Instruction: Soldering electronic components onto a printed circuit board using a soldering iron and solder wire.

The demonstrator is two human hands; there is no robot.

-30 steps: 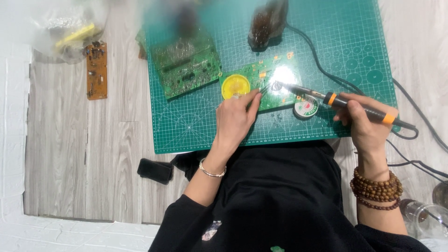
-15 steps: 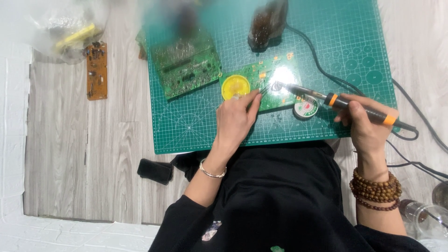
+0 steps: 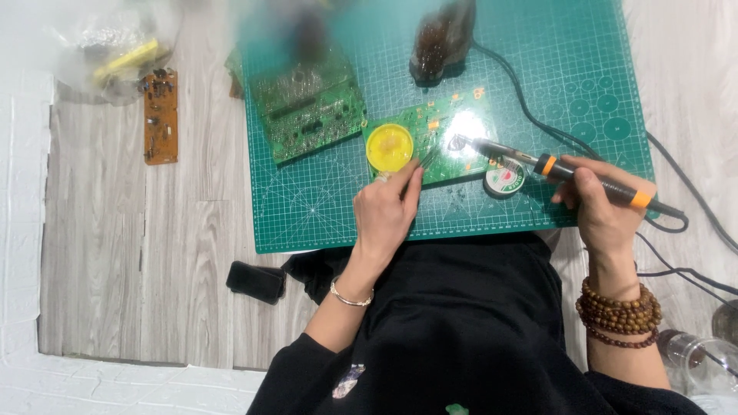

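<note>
On the green cutting mat (image 3: 323, 207), the right hand (image 3: 603, 215) holds a soldering iron (image 3: 553, 167) (tip on the green circuit board (image 3: 453, 134)), while the left hand (image 3: 387, 215) pinches tweezers (image 3: 424, 160) near the yellow tin (image 3: 390, 147).

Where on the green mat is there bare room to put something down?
Bare: the cutting mat's right part beyond the cable, and its front-left corner beside the left hand. Crowded: the middle, with circuit boards, yellow tin and soldering iron in the right hand.
</note>
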